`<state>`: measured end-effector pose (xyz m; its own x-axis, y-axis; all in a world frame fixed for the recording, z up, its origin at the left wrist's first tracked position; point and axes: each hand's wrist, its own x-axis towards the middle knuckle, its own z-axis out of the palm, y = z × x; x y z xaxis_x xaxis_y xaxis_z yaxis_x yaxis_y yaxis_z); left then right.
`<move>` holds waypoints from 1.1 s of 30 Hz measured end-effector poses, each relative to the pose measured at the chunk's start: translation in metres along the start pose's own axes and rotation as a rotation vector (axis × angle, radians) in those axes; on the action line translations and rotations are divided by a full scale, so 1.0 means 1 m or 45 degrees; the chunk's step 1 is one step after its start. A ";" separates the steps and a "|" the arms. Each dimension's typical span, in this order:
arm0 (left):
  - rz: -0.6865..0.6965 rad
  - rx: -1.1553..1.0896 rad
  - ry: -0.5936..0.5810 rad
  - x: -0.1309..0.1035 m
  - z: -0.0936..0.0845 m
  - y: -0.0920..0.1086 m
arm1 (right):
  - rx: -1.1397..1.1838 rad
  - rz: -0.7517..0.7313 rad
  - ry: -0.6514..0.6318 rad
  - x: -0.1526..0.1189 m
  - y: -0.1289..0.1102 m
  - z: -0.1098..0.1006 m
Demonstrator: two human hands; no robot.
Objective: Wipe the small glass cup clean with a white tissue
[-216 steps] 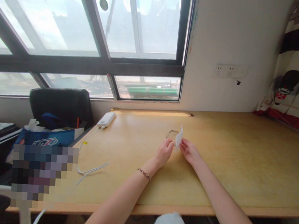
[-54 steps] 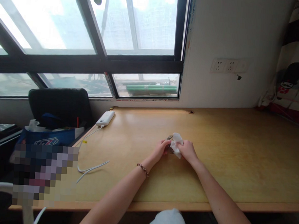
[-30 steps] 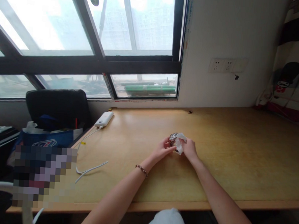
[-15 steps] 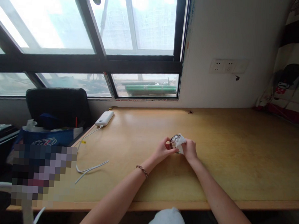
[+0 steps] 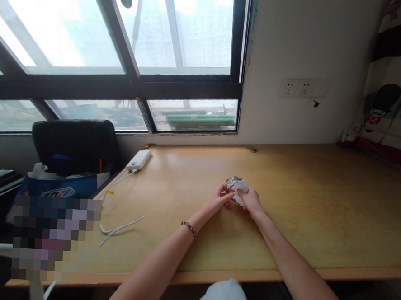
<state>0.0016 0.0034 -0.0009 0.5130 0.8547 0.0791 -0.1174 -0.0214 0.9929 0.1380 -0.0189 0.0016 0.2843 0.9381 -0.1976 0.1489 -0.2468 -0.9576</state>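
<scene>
"What's changing at the shiny band (image 5: 232,182)?"

"The tissue (image 5: 240,189) is lying flatter over it than a moment ago, so the cloth side is apparently meeting more metal."

"And each grip?"

"The left hand (image 5: 217,201) is holding the band; the right hand (image 5: 253,202) is pinching the tissue."

"Where's the band sitting?"

"It's sitting right of the power bank (image 5: 138,160) and nearer the person, over the tabletop (image 5: 302,210); whether it's touching, I'm not managing to tell."

Pure white on that sheet (image 5: 241,192), silver and dark brown on the small item (image 5: 233,181)! Honey-yellow table (image 5: 319,211), blue bag (image 5: 79,185) with white lettering, black chair (image 5: 75,138), and the curtain (image 5: 395,80): black and cream bands, red below.
</scene>
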 end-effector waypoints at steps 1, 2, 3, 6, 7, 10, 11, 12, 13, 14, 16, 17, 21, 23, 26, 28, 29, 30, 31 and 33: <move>-0.020 0.003 0.004 0.000 0.000 0.001 | -0.173 -0.062 0.089 0.000 -0.001 -0.002; -0.038 -0.014 0.015 0.001 -0.001 0.002 | -0.332 -0.136 0.166 -0.001 -0.003 -0.004; -0.050 -0.050 0.025 0.001 -0.001 0.002 | -0.462 -0.225 0.232 -0.003 -0.004 -0.006; -0.098 -0.202 0.026 0.001 -0.003 0.001 | -0.683 -0.501 0.353 -0.008 -0.008 -0.010; -0.126 -0.249 0.026 0.001 -0.003 0.000 | -0.720 -0.541 0.396 -0.008 -0.008 -0.011; -0.212 -0.357 0.087 0.002 -0.006 -0.003 | -0.698 -0.526 0.549 -0.004 -0.008 -0.016; -0.232 -0.377 0.114 0.002 -0.007 -0.003 | -0.649 -0.540 0.614 -0.002 -0.008 -0.018; -0.245 -0.392 0.139 0.002 -0.007 -0.004 | -0.593 -0.575 0.684 0.001 -0.008 -0.021; -0.251 -0.403 0.161 0.002 -0.008 -0.004 | -0.544 -0.624 0.754 0.003 -0.008 -0.024; -0.252 -0.412 0.178 0.002 -0.008 -0.004 | -0.512 -0.675 0.825 0.004 -0.009 -0.026; -0.241 -0.420 0.201 0.002 -0.008 -0.005 | -0.532 -0.724 0.951 0.002 -0.011 -0.028; -0.235 -0.418 0.205 0.002 -0.008 -0.005 | -0.584 -0.736 0.980 -0.001 -0.012 -0.028; -0.251 -0.383 0.145 0.002 -0.005 -0.006 | -0.903 -0.931 0.680 -0.017 -0.020 -0.021; -0.243 -0.401 0.143 0.002 -0.005 -0.007 | -1.035 -1.067 0.338 -0.022 -0.023 -0.018; -0.185 -0.455 0.245 0.002 -0.006 -0.007 | -1.144 -1.192 -0.059 -0.025 -0.024 -0.016; -0.158 -0.469 0.305 0.002 -0.007 -0.006 | -1.148 -1.199 -0.150 -0.026 -0.025 -0.015; -0.145 -0.468 0.321 0.002 -0.008 -0.006 | -1.135 -1.187 -0.151 -0.027 -0.025 -0.015; -0.128 -0.468 0.327 0.002 -0.008 -0.005 | -1.119 -1.176 -0.134 -0.028 -0.025 -0.014; -0.106 -0.470 0.324 0.002 -0.008 -0.005 | -1.108 -1.176 -0.108 -0.030 -0.025 -0.013; -0.050 -0.477 0.313 0.001 -0.008 -0.004 | -1.099 -1.189 -0.031 -0.031 -0.026 -0.010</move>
<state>-0.0038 0.0083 -0.0060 0.3112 0.9500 -0.0269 -0.4248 0.1643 0.8903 0.1351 -0.0446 0.0348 -0.2774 0.8420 0.4627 0.8509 0.4390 -0.2886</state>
